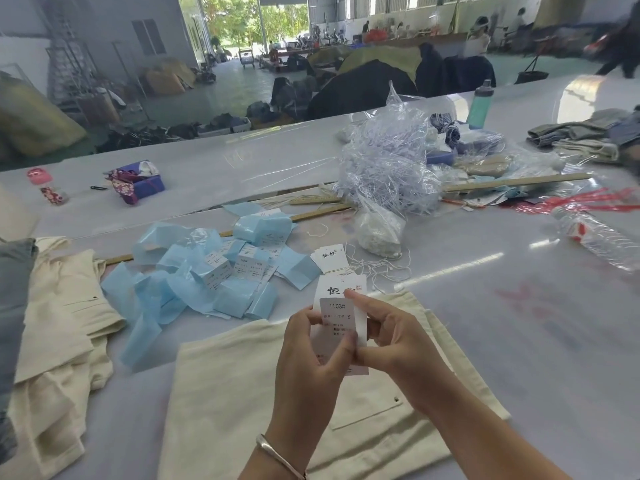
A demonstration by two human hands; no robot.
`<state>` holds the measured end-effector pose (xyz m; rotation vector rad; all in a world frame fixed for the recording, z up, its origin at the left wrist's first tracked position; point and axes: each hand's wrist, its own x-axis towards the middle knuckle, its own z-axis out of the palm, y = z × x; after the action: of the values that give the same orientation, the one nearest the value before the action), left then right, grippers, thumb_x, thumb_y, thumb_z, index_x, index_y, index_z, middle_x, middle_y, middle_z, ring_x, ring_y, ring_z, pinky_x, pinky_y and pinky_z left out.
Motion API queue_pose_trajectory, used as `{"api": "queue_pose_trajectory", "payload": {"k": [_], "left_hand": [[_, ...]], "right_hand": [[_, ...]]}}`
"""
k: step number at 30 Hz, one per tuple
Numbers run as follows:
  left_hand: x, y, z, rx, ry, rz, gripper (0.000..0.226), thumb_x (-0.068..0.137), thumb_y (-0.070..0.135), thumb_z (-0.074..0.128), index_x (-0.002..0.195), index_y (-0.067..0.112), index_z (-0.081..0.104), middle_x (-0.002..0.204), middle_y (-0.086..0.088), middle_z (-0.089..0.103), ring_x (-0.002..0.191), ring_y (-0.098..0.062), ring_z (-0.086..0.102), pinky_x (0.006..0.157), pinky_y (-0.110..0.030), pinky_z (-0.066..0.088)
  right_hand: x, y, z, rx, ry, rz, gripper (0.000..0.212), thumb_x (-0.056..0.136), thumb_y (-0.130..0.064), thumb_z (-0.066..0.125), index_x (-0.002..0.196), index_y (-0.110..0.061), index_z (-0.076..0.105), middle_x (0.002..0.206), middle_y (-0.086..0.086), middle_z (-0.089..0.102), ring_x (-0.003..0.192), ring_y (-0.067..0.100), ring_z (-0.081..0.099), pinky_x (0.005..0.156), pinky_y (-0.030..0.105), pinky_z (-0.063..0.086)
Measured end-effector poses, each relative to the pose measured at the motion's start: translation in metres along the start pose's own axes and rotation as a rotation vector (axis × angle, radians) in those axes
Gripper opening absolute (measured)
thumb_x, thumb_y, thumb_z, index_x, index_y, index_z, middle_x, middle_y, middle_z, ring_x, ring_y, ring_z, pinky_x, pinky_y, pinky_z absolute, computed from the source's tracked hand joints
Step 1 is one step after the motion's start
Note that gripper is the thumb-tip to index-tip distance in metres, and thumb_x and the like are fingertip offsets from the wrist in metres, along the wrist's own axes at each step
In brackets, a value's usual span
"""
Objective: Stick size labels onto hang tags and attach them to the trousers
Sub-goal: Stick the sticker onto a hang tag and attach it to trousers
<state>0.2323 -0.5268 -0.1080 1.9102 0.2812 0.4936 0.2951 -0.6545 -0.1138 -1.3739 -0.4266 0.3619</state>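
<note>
White counter (485, 323), long, cluttered. Cream trousers (242, 393) flat under the hands, likely staged for tagging; a second cream pair (59, 323) heaped at left. Blue backing strips (180, 282) in a loose pile, too tangled to count. One stack of hang tags (329, 258) with strings just beyond. Left hand (311, 355) pinches one hang tag (360, 306) upright; right hand (391, 337) pinches and presses the size label (337, 317), marked S, onto it, probably aligning edges.
</note>
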Motion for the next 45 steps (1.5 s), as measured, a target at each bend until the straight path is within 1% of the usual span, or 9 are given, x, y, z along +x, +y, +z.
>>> {"api": "queue_pose_trajectory", "payload": {"k": [3,5,12,17,23,29,35,42,45], "left_hand": [[0.006,0.001,-0.007,-0.123,-0.035,-0.023,0.089,0.070,0.033,0.080,0.138,0.051,0.026,0.103,0.008,0.065,0.076,-0.016,0.072,0.065,-0.037,0.059],[0.012,0.000,-0.014,-0.190,-0.055,-0.053,0.103,0.066,0.031,0.080,0.145,0.048,0.017,0.094,0.000,0.072,0.076,-0.017,0.072,0.068,-0.036,0.058],[0.010,0.005,-0.012,-0.594,-0.175,-0.233,0.086,0.066,0.009,0.085,0.132,0.038,0.039,0.097,-0.014,0.075,0.088,-0.027,0.073,0.067,-0.029,0.056],[0.011,0.002,-0.010,-0.587,-0.170,-0.205,0.070,0.065,0.006,0.078,0.125,0.028,0.050,0.090,-0.017,0.075,0.081,-0.025,0.072,0.067,-0.027,0.056],[0.007,-0.011,-0.002,-0.563,-0.245,-0.212,0.043,0.063,0.006,0.078,0.104,0.005,0.066,0.084,-0.019,0.074,0.074,-0.021,0.070,0.066,-0.026,0.054],[0.011,-0.020,0.003,-0.582,-0.300,-0.239,0.032,0.059,0.002,0.078,0.091,0.002,0.076,0.093,-0.021,0.074,0.081,-0.022,0.071,0.070,-0.027,0.055],[0.020,-0.029,0.003,-0.555,-0.363,-0.273,0.029,0.064,0.006,0.078,0.092,0.003,0.077,0.094,-0.019,0.074,0.083,-0.021,0.070,0.072,-0.029,0.055],[0.030,-0.038,0.020,-0.502,-0.352,-0.287,0.022,0.073,0.019,0.074,0.092,0.008,0.079,0.095,-0.015,0.075,0.087,-0.020,0.072,0.075,-0.026,0.056],[0.036,-0.047,0.028,-0.478,-0.320,-0.330,0.028,0.070,0.028,0.076,0.092,0.010,0.079,0.094,-0.015,0.075,0.087,-0.022,0.071,0.078,-0.030,0.057]], "right_hand": [[-0.001,-0.002,-0.001,0.021,-0.006,0.001,0.076,0.062,0.006,0.068,0.134,-0.014,0.053,0.102,0.004,0.073,0.097,0.012,0.065,0.074,0.030,0.056],[-0.002,-0.003,-0.001,0.038,-0.005,0.008,0.079,0.061,0.006,0.071,0.134,-0.014,0.052,0.105,0.004,0.072,0.097,0.013,0.064,0.074,0.028,0.055],[-0.001,-0.007,0.002,0.152,-0.017,0.024,0.076,0.062,0.003,0.076,0.133,-0.015,0.054,0.110,0.011,0.071,0.103,0.019,0.066,0.084,0.029,0.054],[0.002,-0.007,0.005,0.354,0.057,0.081,0.060,0.060,0.001,0.076,0.119,-0.007,0.065,0.106,0.020,0.070,0.097,0.026,0.067,0.082,0.029,0.053],[0.006,-0.004,0.004,0.345,0.193,0.156,0.043,0.054,-0.005,0.080,0.097,-0.005,0.075,0.089,0.017,0.072,0.081,0.023,0.066,0.069,0.027,0.054],[0.013,-0.002,-0.001,0.349,0.307,0.184,0.036,0.057,-0.005,0.078,0.092,-0.004,0.074,0.088,0.017,0.074,0.077,0.023,0.068,0.071,0.030,0.056],[0.017,0.003,0.003,0.280,0.404,0.109,0.015,0.077,0.003,0.072,0.089,-0.004,0.073,0.071,0.012,0.071,0.061,0.019,0.065,0.055,0.026,0.054],[0.036,0.010,-0.008,0.282,0.496,0.146,0.008,0.077,0.000,0.073,0.084,-0.005,0.073,0.073,0.016,0.070,0.065,0.026,0.065,0.062,0.037,0.057],[0.042,0.022,-0.014,0.092,0.494,0.094,0.008,0.079,-0.002,0.074,0.081,-0.010,0.074,0.072,0.009,0.072,0.065,0.021,0.066,0.063,0.033,0.056]]}}
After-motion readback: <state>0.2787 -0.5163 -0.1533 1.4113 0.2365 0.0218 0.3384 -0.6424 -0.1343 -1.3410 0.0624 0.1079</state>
